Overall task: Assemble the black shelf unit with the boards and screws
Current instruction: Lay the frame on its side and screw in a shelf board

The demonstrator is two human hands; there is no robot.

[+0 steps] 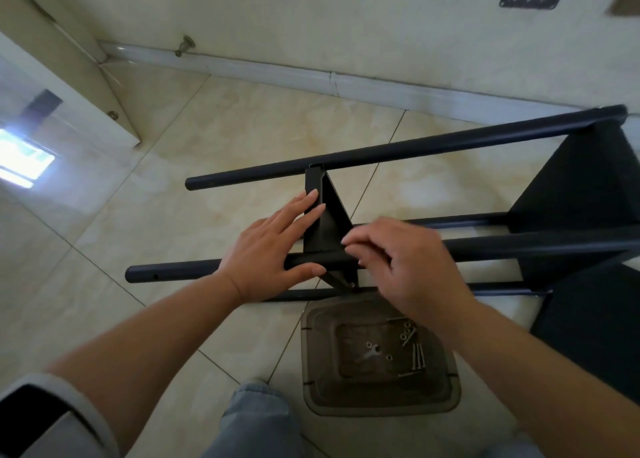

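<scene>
Black board (320, 229) under flat left hand (266, 249)

Soft, even daylight; a bright patch of glare (24, 161) burns out at the left edge — wide-angle bending curves the baseboard (277, 73), and the right hand (412, 267) is motion-blurred.

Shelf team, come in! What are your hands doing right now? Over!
Left hand flat, steadying black board and pole. Right hand fingers curled at board's edge; held item unclear. Screws waiting in tray. Nothing blocking.

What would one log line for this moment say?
left hand: steadies black board | right hand: fingers at board corner, blurred | screws: in tray
</scene>
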